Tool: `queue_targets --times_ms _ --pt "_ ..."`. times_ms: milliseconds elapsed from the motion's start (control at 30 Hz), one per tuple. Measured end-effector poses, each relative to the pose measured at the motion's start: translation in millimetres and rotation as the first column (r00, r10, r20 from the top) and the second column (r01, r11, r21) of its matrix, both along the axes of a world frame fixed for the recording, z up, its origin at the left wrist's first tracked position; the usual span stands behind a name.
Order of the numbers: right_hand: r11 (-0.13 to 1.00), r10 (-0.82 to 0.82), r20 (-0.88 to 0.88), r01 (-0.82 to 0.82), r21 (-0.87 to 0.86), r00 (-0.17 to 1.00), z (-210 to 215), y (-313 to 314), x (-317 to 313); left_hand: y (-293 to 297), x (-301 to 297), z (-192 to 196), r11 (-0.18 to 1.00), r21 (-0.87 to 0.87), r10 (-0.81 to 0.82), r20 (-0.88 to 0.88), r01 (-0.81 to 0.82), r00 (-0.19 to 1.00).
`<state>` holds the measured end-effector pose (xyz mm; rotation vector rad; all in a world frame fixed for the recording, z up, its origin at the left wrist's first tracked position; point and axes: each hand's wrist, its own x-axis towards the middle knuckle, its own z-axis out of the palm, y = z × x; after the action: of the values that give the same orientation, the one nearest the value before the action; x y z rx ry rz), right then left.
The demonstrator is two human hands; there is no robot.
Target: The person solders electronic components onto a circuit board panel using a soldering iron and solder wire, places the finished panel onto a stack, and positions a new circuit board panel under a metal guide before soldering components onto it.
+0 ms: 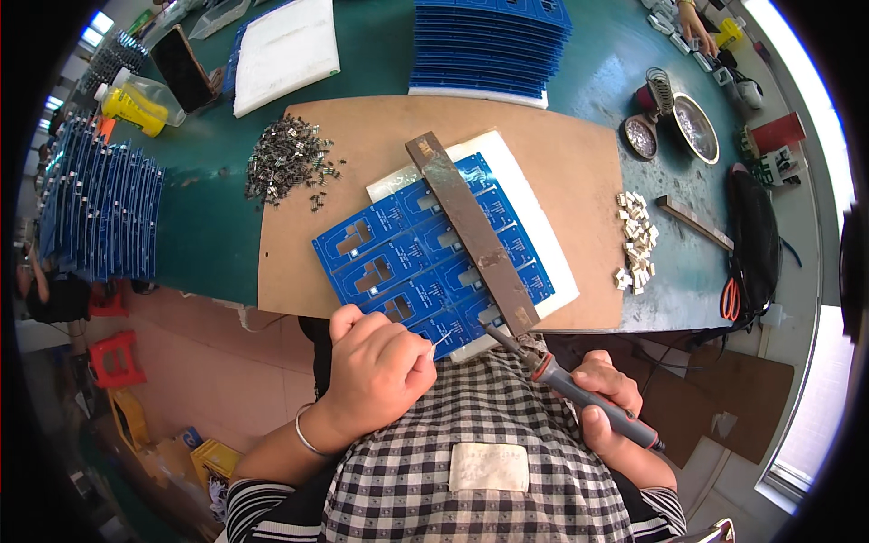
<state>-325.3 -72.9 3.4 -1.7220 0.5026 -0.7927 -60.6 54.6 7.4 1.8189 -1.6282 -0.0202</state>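
A blue circuit board panel lies at a slant on a white foam pad, near the front edge of the table. Across it rests a long, dark, worn bar. My left hand is closed at the panel's front left edge, pinching a thin strand of solder wire that points at the board. In my right hand is a grey and red soldering iron. Its tip reaches the panel's front corner, close to the end of the solder wire; whether they touch I cannot tell.
A brown work board carries a heap of small black components and a pile of white connectors. Blue boards are stacked at the back and left. Right stand an iron holder, a metal bowl and scissors. Another person's hand shows far right.
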Motion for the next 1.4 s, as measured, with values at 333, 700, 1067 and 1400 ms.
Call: queue_targets --times_ms 333,700,1067,1400 --pt "1.0 0.016 -0.019 -0.016 0.011 1.0 -6 3 -1 -1 -11 -2 0.999 0.024 -0.035 0.107 0.032 0.994" --pt "0.997 0.068 -0.048 -0.069 -0.021 0.997 -4 0 4 1 -14 -9 0.999 0.049 -0.01 0.139 0.003 0.99" --pt "0.998 0.061 -0.042 -0.06 0.026 0.997 -5 -1 9 -5 -15 -9 0.999 0.044 -0.002 0.138 -0.005 0.99" --pt "0.997 0.051 -0.04 -0.049 0.054 0.998 -7 -2 13 -13 -12 -3 0.995 0.102 -0.027 0.099 0.017 0.995"
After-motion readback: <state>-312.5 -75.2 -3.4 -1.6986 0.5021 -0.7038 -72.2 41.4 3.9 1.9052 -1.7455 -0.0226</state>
